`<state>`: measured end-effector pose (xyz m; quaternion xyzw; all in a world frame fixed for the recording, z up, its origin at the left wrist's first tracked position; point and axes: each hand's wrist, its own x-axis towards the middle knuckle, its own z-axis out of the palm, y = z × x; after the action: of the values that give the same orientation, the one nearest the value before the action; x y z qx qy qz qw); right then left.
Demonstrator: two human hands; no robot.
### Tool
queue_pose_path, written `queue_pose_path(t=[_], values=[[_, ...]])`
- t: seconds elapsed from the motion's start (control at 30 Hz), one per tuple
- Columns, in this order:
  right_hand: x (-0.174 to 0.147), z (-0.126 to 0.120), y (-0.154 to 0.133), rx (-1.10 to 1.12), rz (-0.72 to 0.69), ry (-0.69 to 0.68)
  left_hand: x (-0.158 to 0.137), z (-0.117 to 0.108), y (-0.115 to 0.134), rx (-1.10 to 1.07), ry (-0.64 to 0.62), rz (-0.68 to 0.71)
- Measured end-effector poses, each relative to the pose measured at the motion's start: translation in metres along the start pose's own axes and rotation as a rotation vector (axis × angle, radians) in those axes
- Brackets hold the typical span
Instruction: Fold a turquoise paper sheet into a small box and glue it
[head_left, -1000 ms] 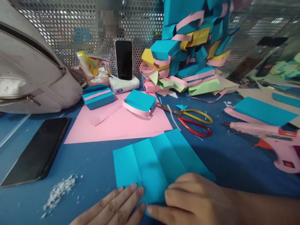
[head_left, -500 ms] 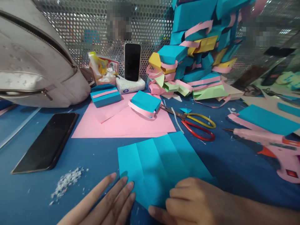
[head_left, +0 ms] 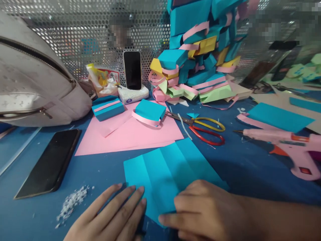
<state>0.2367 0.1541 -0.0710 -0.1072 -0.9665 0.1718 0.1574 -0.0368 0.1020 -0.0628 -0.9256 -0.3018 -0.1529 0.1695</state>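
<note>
A creased sheet of blue paper (head_left: 155,167) lies flat on the blue tabletop, with several parallel fold lines across it. My left hand (head_left: 112,214) rests at its left edge, fingers stretched out and touching the paper. Curled over the near right part of the sheet is my right hand (head_left: 205,211), its fingers closed on the paper near the front corner; the exact grip is hidden under the hand. Beyond the sheet lie scissors (head_left: 192,122) with one yellow and one red handle, and pink paper (head_left: 120,142) bearing a small folded blue paper box (head_left: 150,109) with a pink strip.
A pink glue gun (head_left: 283,142) lies at right. At left are a black phone (head_left: 50,164), white crumbs (head_left: 74,201) and a pale backpack (head_left: 45,80). Behind stand another phone (head_left: 132,70), a tissue pack (head_left: 134,94) and a tall stack of folded paper boxes (head_left: 190,20).
The view has shifted and tilted slightly. My right hand has moved a little over the sheet, its fingers still curled. My left hand stays at the paper's left edge.
</note>
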Motion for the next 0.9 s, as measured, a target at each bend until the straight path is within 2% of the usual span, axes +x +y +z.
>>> queue_pose_path(t=[0.13, 0.3, 0.6, 0.77, 0.9], values=[[-0.002, 0.000, 0.001, -0.039, 0.054, 0.070, 0.009, -0.004, -0.005, -0.106, -0.008, 0.003], [-0.002, -0.001, 0.003, -0.082, 0.007, 0.029, 0.001, 0.000, -0.005, -0.086, -0.076, 0.062], [-0.001, -0.002, 0.004, -0.087, 0.006, 0.005, 0.000, 0.007, 0.000, -0.126, -0.105, -0.004], [-0.001, -0.001, 0.002, -0.090, 0.021, 0.025, 0.000, 0.006, -0.005, -0.025, -0.115, 0.105], [-0.003, 0.001, 0.003, -0.085, 0.004, 0.050, 0.002, 0.003, -0.007, -0.012, -0.151, 0.138]])
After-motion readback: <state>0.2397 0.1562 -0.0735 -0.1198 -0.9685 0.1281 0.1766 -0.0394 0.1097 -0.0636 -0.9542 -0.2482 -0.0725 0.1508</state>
